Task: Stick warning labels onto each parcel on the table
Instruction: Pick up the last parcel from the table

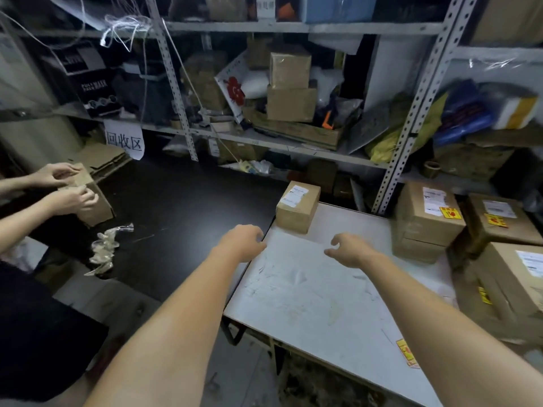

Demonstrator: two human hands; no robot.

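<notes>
Left hand (242, 240) and right hand (349, 249), loosely curled and empty, hover near the parcel (298, 207) at the table (308, 304) corner. A careless nudge could topple it off.

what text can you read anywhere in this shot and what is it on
"回收区": paper sign hanging from the shelf edge.
"MASK": black box on the shelf; the word before it is too blurred to read.
White shipping labels on the parcels: too small to read.
Yellow warning labels: red marks, text unreadable.
</notes>
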